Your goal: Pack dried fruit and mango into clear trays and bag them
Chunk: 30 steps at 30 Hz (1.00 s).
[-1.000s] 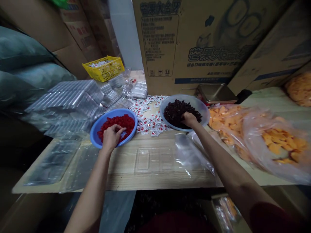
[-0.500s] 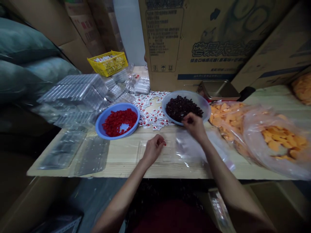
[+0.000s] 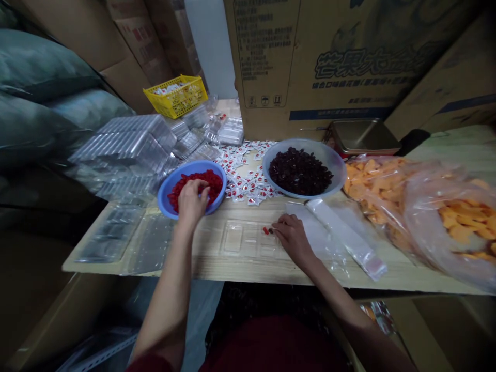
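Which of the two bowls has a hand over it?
The blue bowl with red pieces: the left hand is over it. The paler bowl, holding dark pieces, has none.

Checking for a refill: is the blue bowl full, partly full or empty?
Partly full: red pieces lie heaped in the blue bowl, below its rim. The left hand hides some; exact level unclear.

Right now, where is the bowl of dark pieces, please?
In the head view, the bowl of dark pieces is right of centre, between the small packets and the bagged orange pieces.
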Tool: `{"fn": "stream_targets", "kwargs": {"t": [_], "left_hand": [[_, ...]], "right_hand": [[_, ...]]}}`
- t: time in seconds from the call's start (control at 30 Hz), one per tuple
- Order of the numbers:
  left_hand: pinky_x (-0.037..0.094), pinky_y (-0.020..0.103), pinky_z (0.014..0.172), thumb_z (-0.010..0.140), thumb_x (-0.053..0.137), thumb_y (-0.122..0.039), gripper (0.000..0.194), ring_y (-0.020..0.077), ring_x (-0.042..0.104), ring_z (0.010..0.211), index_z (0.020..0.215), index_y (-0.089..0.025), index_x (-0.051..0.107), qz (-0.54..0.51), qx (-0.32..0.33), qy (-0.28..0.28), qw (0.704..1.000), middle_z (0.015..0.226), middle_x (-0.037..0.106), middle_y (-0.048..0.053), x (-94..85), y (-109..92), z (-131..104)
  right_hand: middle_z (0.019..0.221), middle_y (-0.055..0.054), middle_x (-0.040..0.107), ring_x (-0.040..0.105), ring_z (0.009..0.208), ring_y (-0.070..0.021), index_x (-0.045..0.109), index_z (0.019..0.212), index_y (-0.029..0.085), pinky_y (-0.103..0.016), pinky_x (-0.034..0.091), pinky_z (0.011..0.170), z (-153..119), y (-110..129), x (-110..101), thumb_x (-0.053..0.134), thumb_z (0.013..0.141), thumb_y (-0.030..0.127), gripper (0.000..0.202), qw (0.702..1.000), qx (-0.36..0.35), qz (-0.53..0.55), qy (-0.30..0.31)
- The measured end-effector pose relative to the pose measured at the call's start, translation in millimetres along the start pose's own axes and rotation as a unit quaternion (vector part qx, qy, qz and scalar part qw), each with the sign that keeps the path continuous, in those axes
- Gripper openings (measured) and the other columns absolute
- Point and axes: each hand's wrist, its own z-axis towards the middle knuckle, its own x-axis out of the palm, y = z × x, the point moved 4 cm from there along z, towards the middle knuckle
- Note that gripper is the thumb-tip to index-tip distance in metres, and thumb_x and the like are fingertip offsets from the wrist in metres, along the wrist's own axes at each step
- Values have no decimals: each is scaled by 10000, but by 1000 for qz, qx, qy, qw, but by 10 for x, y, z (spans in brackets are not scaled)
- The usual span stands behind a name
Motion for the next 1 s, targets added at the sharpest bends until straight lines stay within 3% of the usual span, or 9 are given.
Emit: {"fn": "stream_targets", "kwargs": {"t": [0.1, 0.2, 0.33, 0.47, 0.6, 0.77, 0.83, 0.93, 1.0], "left_hand": [[493, 334, 825, 732, 680, -310, 237, 282, 669, 934, 920, -170, 718, 82, -104, 242, 961, 979, 739, 121, 267, 551, 336], [498, 293, 697, 647, 695, -292, 149, 261, 691, 793, 746, -184, 725, 70, -112, 336, 933, 820, 754, 86, 498, 721, 404], [481, 293, 637, 646, 659, -278, 100, 256, 689, 752, 682, -197, 705, 54, -97, 323, 940, 730, 737, 61, 545, 668, 355], [482, 305, 663, 673, 641, -265, 81, 256, 675, 768, 691, -194, 675, 57, -92, 280, 954, 729, 720, 67, 447, 645, 301], [480, 285, 713, 749, 630, -273, 91, 207, 645, 762, 757, -182, 636, 21, -90, 128, 987, 761, 699, 49, 230, 636, 274], [491, 250, 721, 761, 712, -310, 245, 151, 642, 744, 939, -163, 628, -197, -74, -43, 977, 839, 706, 22, 14, 250, -57], [488, 245, 692, 786, 706, -336, 212, 146, 632, 722, 915, -179, 646, -257, -31, -3, 966, 826, 705, 17, 82, -92, -342], [485, 254, 707, 879, 618, -309, 128, 154, 642, 773, 924, -211, 687, -298, 41, 147, 942, 879, 720, 23, 336, -625, -861], [490, 271, 737, 918, 569, -272, 139, 167, 654, 838, 969, -231, 691, -296, 67, 205, 931, 945, 725, 31, 514, -849, -1155]], "right_hand": [[950, -70, 661, 557, 919, -236, 730, 955, 211, -375, 392, 808, 61, -132, -361, 566, 948, 231, 165, 997, 0, 21, -78], [986, -73, 688, 586, 948, -245, 720, 975, 207, -388, 421, 851, 241, -454, -795, 547, 950, 282, 190, 988, 29, -4, -153], [1036, -82, 711, 610, 1019, -254, 721, 1016, 193, -397, 432, 917, 702, -971, -1060, 568, 917, 264, 196, 979, 151, -110, -76], [1085, -83, 718, 615, 1096, -270, 716, 1003, 211, -433, 409, 986, 1134, -1220, -814, 642, 841, 192, 179, 948, 258, -168, 85], [1085, -153, 700, 633, 1074, -296, 704, 931, 164, -434, 435, 948, 1345, -1286, -582, 663, 762, 100, 186, 934, 303, -169, 86], [995, -86, 711, 652, 946, -225, 683, 917, 196, -293, 477, 803, 1386, -1422, -635, 678, 759, 147, 165, 937, 318, -134, 54], [924, -56, 717, 646, 859, -192, 670, 916, 192, -268, 473, 762, 1316, -1340, -719, 670, 770, 168, 147, 954, 286, -92, -6], [798, -39, 703, 619, 725, -174, 671, 845, 175, -272, 465, 687, 1016, -937, -769, 636, 807, 237, 81, 978, 170, 53, -106], [780, -33, 701, 621, 722, -177, 687, 837, 184, -282, 462, 671, 708, -570, -655, 600, 837, 260, 116, 981, 98, 147, -81]]}}
